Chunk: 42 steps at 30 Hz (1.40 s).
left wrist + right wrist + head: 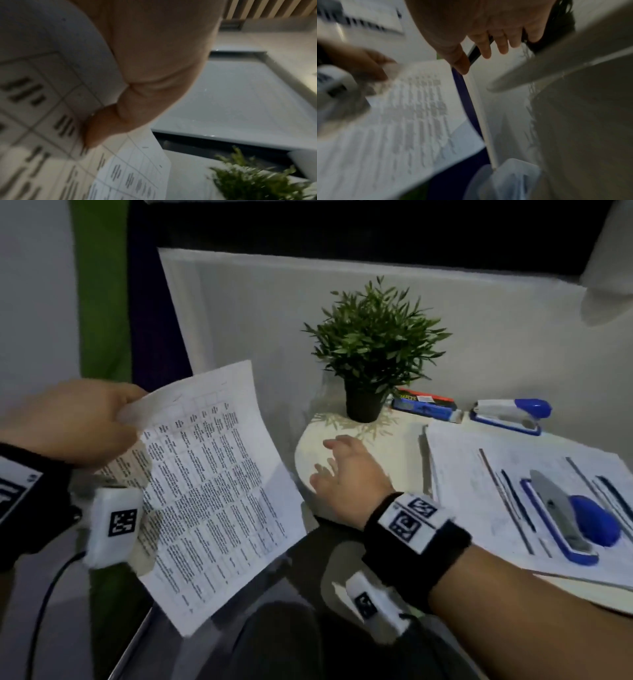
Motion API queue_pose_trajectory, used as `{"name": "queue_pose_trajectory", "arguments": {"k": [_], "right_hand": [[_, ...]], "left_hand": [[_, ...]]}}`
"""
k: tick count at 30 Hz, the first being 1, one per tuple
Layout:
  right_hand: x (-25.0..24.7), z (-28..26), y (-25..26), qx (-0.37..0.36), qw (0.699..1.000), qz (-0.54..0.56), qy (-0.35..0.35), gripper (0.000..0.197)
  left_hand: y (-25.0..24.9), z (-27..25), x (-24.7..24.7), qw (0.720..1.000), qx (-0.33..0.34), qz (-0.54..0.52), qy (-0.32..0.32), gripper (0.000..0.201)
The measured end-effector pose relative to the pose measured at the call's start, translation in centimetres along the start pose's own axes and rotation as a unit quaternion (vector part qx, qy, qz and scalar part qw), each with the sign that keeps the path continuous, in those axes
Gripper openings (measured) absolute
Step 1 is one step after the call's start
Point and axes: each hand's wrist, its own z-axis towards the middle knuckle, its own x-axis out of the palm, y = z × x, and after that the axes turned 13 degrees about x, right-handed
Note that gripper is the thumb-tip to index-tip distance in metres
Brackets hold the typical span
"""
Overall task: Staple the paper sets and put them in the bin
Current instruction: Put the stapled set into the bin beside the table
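Left hand (pixel 72 422) pinching paper set (pixel 212 491) aloft, right hand (pixel 346 470) spread, palm down

Two staplers on show: one blue stapler (pixel 510 415) at the back of the tabletop (pixel 318 453), a second stapler (pixel 572 515) lying on the paper stack (pixel 479 474). One held paper set (pixel 212 491) off to the side, one potted plant (pixel 371 344), one staple box (pixel 424 405). And two hands: the left hand (pixel 75 422) and the right hand (pixel 349 470).
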Motion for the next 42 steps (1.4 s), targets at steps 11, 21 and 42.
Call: {"name": "queue_pose_trajectory", "arguments": {"k": [11, 21, 42], "right_hand": [[6.9, 3.5, 0.2, 0.015, 0.958, -0.285, 0.018, 0.06], [6.3, 3.3, 0.7, 0.028, 0.958, -0.28, 0.044, 0.068], [6.5, 3.4, 0.2, 0.013, 0.96, -0.274, 0.056, 0.08]], "left_hand": [[5.1, 3.4, 7.3, 0.996, -0.086, 0.0, 0.009, 0.031], [3.1, 11.1, 21.5, 0.975, -0.095, -0.19, -0.065, 0.033], [3.4, 9.3, 33.3, 0.966, -0.05, -0.25, 0.031, 0.03]]}}
